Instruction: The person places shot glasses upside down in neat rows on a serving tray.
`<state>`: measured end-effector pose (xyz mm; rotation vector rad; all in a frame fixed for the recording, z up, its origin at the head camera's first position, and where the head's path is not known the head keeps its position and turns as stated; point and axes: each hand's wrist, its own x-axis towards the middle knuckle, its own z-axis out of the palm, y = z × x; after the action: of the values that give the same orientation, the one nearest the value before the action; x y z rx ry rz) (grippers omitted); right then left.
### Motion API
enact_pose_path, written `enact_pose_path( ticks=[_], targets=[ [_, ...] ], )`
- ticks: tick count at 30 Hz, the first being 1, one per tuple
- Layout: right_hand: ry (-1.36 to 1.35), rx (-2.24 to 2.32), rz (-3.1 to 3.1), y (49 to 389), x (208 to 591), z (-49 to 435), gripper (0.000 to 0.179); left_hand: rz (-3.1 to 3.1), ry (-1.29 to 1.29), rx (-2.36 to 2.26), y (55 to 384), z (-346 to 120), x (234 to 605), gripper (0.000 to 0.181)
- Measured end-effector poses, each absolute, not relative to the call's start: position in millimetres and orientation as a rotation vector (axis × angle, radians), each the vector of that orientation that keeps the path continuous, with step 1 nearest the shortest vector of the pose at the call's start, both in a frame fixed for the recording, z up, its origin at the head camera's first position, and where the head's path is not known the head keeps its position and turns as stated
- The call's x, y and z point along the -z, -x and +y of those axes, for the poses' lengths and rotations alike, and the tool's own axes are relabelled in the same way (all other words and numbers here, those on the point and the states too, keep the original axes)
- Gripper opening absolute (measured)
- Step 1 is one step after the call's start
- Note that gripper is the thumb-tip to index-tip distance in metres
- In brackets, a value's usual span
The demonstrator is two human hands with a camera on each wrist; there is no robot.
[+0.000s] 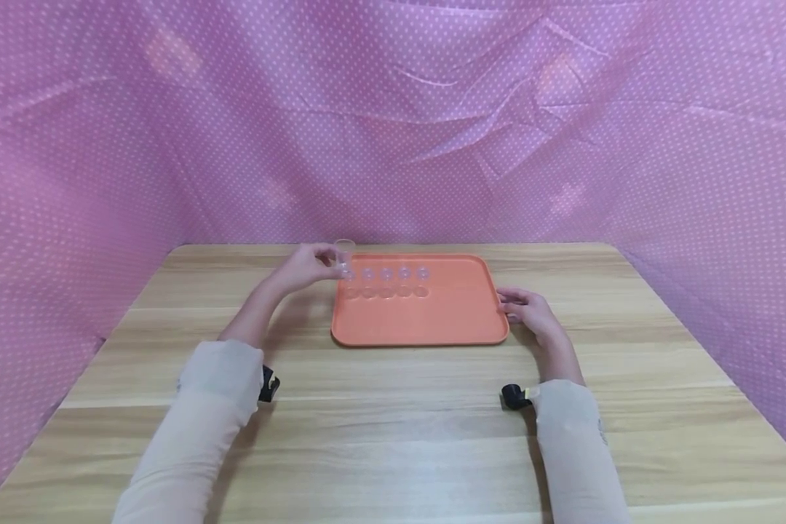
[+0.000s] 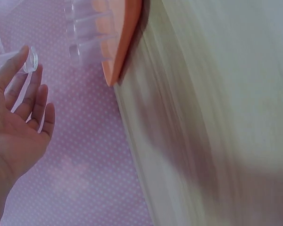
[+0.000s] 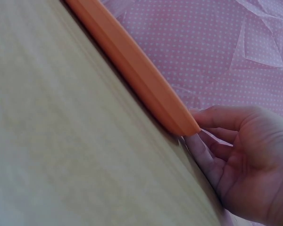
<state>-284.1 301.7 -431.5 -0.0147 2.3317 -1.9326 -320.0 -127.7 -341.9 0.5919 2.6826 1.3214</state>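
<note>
My left hand (image 1: 306, 268) pinches a clear cup (image 1: 345, 247) between thumb and fingers, above the tray's far left corner. In the left wrist view, the thick round base of this clear cup (image 2: 33, 60) shows at the fingertips. On the orange tray (image 1: 458, 313), several more clear cups (image 1: 386, 282) stand in a row, seemingly upside down. The right hand (image 1: 527, 308) grips the tray's right edge. Seen from the right wrist, the thumb lies along the rim of the orange tray (image 3: 146, 80), while other fingers reach below it.
The tray lies on a wood-grain table (image 1: 393, 429), near its far edge. Pink dotted cloth (image 1: 393, 131) hangs behind and along both sides. A black wrist device (image 1: 268, 383) is on the left sleeve, another black device (image 1: 514, 397) on the right.
</note>
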Motion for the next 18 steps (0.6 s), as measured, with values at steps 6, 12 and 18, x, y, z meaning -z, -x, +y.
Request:
enact_pose_path(
  ticks=[6,12,18],
  targets=[
    [0.013,1.913,2.351,282.5,430.0,301.4,0.046,2.667,-0.65,-1.315,323.8,-112.0,339.3,0.035],
    [0.018,1.88,2.384,283.3,430.1,302.0,0.044,2.647,-0.696,-1.318,326.5,-99.0,336.7,0.036],
    [0.026,1.865,2.402,284.0,430.7,302.4,0.044,2.635,-0.737,-1.338,330.5,-82.3,336.3,0.038]
  ],
)
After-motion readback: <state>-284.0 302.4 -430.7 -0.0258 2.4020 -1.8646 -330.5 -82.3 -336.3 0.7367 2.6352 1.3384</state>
